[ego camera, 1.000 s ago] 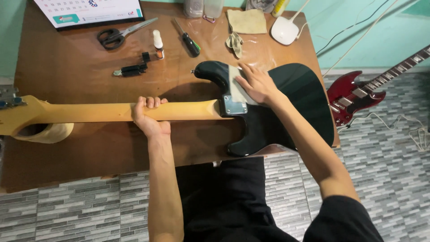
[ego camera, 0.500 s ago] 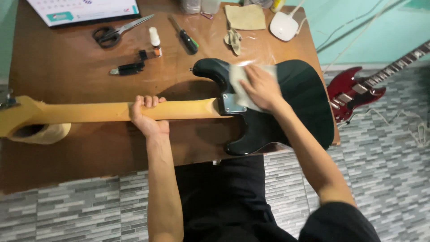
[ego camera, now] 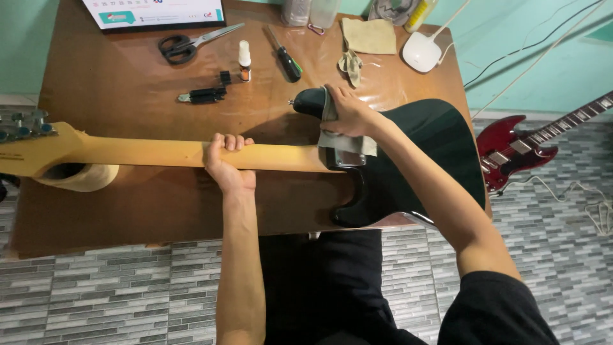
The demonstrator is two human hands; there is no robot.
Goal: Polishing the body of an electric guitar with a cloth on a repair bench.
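Note:
A black electric guitar lies face down on a brown wooden table. Its pale wooden neck runs to the left, and the headstock rests on a roll of tape. My left hand grips the neck from below, fingers curled over its top edge. My right hand presses a grey cloth against the guitar body near the upper horn and the neck joint.
On the table's far side lie scissors, a small dropper bottle, a screwdriver, a black tool, a tan cloth and a white lamp base. A red guitar lies on the tiled floor at right.
My right hand has slid the cloth from the middle of the body up and left toward the upper horn. The left hand keeps its grip on the neck.

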